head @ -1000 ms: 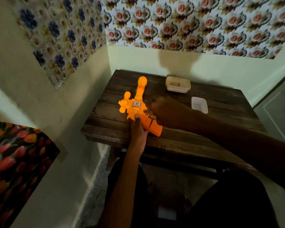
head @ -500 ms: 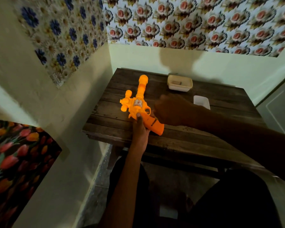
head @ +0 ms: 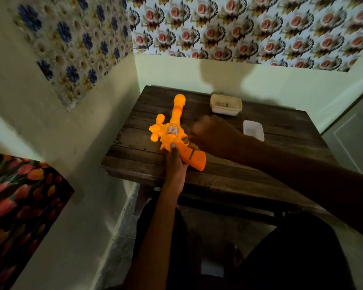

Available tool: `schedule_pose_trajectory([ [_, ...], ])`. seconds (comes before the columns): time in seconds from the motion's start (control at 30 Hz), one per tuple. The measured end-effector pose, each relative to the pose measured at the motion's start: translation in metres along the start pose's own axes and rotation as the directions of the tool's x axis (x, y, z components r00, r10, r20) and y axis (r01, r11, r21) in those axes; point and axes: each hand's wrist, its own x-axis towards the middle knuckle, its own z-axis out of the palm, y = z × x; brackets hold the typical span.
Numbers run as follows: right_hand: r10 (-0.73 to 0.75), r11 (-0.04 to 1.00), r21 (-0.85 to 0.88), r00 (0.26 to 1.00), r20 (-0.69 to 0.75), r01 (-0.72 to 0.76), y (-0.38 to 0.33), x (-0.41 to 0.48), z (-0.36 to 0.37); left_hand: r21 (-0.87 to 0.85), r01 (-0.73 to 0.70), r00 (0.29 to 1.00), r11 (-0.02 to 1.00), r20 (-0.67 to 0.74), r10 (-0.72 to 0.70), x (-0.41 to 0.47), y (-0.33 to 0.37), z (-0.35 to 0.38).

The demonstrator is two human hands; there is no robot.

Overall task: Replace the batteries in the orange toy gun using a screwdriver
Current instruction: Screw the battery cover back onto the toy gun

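Note:
The orange toy gun (head: 174, 130) lies on the dark wooden table (head: 270, 162), barrel pointing away from me and handle toward the near edge. My left hand (head: 175, 164) grips the handle from the near side, thumb on top of it. My right hand (head: 212, 135) hovers just right of the gun's body, blurred by motion, and I cannot make out what it holds. A thin dark mark (head: 192, 153) crosses the handle. No screwdriver shows plainly.
A beige tub (head: 238, 108) with a small dark item inside stands at the back of the table. A shallow white tray (head: 258, 133) sits right of my right hand. Walls close in behind and on the left. My knees are under the near edge.
My right hand has lifted off the handle and moved back and right, uncovering it. The gun and my left hand have barely shifted.

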Motion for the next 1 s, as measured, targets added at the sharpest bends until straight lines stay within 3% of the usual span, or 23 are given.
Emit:
schedule_pose_trajectory([
  [0.1, 0.084, 0.995, -0.052, 0.996, 0.043, -0.082, -0.008, -0.006, 0.001, 0.021, 0.004, 1.0, 1.0, 0.006, -0.005, -0.002, 0.001, -0.001],
  [0.2, -0.036, 0.992, 0.122, 0.994, 0.104, 0.023, -0.007, -0.01, -0.002, 0.025, 0.032, 0.999, 0.999, -0.013, -0.032, -0.001, 0.0, -0.003],
  [0.27, -0.081, 0.987, 0.15, 0.985, 0.15, 0.058, -0.003, -0.01, -0.005, 0.021, 0.038, 0.999, 0.999, -0.019, -0.037, 0.0, -0.001, -0.002],
  [0.43, 0.159, 0.987, -0.01, 0.986, 0.052, -0.159, -0.01, -0.005, 0.0, 0.014, 0.026, 0.999, 1.0, -0.021, -0.026, 0.002, -0.002, -0.001],
  [0.6, 0.031, 0.99, 0.13, 0.982, 0.187, -0.056, -0.008, -0.011, -0.007, -0.022, 0.034, 0.999, 0.999, -0.019, -0.034, 0.003, -0.003, -0.003],
  [0.8, 0.0, 1.0, -0.016, 0.973, 0.229, 0.004, -0.003, -0.005, -0.004, -0.01, -0.001, 1.0, 1.0, 0.007, 0.001, 0.006, -0.007, -0.004],
  [1.0, 0.021, 0.999, -0.045, 0.977, 0.214, -0.011, -0.004, -0.012, -0.008, -0.012, -0.053, 0.998, 0.999, -0.022, 0.052, 0.001, -0.002, 0.001],
])
